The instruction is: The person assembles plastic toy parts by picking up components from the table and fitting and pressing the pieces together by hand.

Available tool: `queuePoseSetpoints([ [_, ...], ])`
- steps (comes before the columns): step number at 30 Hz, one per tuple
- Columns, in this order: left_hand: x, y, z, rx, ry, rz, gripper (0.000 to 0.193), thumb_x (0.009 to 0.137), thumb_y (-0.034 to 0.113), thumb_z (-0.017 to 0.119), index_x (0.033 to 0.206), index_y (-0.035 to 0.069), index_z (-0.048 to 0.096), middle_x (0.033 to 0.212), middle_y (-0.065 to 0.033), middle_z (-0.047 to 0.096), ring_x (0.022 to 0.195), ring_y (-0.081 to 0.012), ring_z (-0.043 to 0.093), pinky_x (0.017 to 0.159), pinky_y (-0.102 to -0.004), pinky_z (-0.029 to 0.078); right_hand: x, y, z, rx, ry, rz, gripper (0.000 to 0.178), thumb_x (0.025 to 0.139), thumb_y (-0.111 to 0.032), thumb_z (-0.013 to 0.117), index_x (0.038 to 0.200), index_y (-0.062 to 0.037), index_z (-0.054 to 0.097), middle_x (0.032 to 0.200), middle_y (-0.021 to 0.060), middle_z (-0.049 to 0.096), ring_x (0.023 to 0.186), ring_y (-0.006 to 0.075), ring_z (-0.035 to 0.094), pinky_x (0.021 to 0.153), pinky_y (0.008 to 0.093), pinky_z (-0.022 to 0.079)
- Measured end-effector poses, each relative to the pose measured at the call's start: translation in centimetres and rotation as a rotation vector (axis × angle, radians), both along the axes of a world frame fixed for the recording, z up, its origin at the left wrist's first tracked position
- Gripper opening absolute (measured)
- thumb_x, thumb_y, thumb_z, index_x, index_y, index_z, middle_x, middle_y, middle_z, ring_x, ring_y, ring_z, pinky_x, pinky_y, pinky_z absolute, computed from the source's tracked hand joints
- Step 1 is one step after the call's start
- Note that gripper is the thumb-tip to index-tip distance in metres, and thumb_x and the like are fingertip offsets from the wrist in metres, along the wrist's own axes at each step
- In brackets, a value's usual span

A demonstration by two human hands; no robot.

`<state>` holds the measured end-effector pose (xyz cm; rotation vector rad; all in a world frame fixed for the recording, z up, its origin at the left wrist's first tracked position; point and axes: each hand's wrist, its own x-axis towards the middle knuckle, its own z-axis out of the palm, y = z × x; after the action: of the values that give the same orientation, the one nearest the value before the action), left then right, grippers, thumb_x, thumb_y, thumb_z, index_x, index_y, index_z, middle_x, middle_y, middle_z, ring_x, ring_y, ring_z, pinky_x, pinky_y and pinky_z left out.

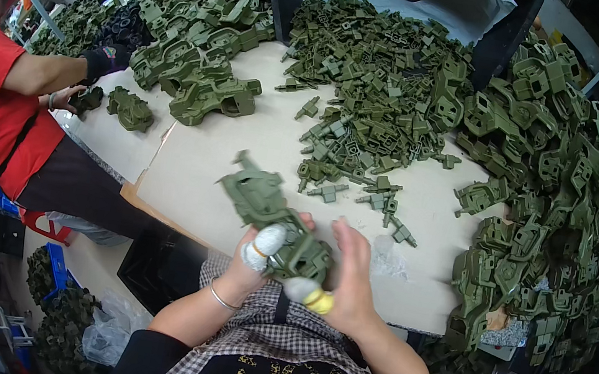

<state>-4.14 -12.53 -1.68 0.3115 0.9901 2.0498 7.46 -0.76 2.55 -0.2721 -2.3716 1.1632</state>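
While left hand (246, 272) pinches green part (255, 196); it lies left of spread right hand (355, 292)

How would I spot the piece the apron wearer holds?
Find the pale table, then the checked apron at its edge. Above it, the left hand holds a bulky olive-green part. Unlike the piled parts, it has a white-wrapped thumb on it.

I record bright, even light on my pale tabletop (197, 172), with soft shadows among the small green parts (377, 82). At lower left, the floor (95, 259) is dimmer, and whitish highlights show on a clear plastic bag (112, 329). My right hand (355, 292) and the green casing (255, 197) show motion blur. Straight edges bend toward a black rim.
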Motion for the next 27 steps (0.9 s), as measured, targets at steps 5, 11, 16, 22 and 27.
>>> queuePoseSetpoints([
  [5,0.1,0.5,0.2,0.211,-0.017,0.034,0.047,0.092,0.025,0.044,0.133,0.009,0.029,0.126,-0.0203,0.044,0.119,-0.03,0.042,0.1,-0.0397,0.036,-0.1,-1.3,-3.0,-1.369,0.056,0.26,0.076,0.073,-0.01,0.071,0.134,0.0002,0.027,0.128,0.0093,0.042,0.115,0.0179,0.044,0.095,0.0307,0.037],
  [11,-3.1,-2.8,3.8,-0.496,0.426,-0.471,0.047,0.088,0.032,0.053,0.122,0.0,0.043,0.121,-0.0157,0.049,0.102,-0.0171,0.055,0.075,-0.0293,0.049,0.5,3.4,-1.8,-1.087,-0.034,0.216,0.07,0.073,-0.008,0.071,0.131,-0.0002,0.033,0.122,0.0097,0.048,0.109,0.0158,0.049,0.093,0.0286,0.038],
  [16,-2.9,0.3,10.1,-0.554,1.623,-0.26,0.038,0.081,0.027,0.061,0.107,0.0,0.055,0.116,-0.0166,0.053,0.105,-0.0298,0.054,0.084,-0.0367,0.046,0.9,5.9,-2.6,-0.567,-0.253,0.276,0.07,0.07,-0.011,0.07,0.13,-0.0032,0.035,0.119,0.0147,0.05,0.106,0.0227,0.052,0.089,0.0316,0.042],
  [22,-6.3,4.2,5.5,-0.583,1.481,-0.899,0.046,0.08,0.026,0.058,0.119,0.001,0.048,0.122,-0.0122,0.049,0.109,-0.0289,0.05,0.091,-0.0336,0.04,0.9,4.8,-3.2,-0.196,-0.235,0.182,0.068,0.071,-0.021,0.069,0.13,-0.0097,0.037,0.108,0.0134,0.05,0.102,0.0294,0.051,0.086,0.0358,0.042],
  [27,-6.2,4.9,5.0,-0.567,1.402,-0.946,0.046,0.078,0.025,0.062,0.116,0.002,0.05,0.118,-0.0121,0.052,0.104,-0.0289,0.053,0.087,-0.0344,0.042,1.3,3.8,-3.4,-0.279,-0.204,0.05,0.064,0.071,-0.019,0.069,0.128,-0.0091,0.039,0.107,0.0123,0.05,0.102,0.0288,0.051,0.086,0.0356,0.043],
])
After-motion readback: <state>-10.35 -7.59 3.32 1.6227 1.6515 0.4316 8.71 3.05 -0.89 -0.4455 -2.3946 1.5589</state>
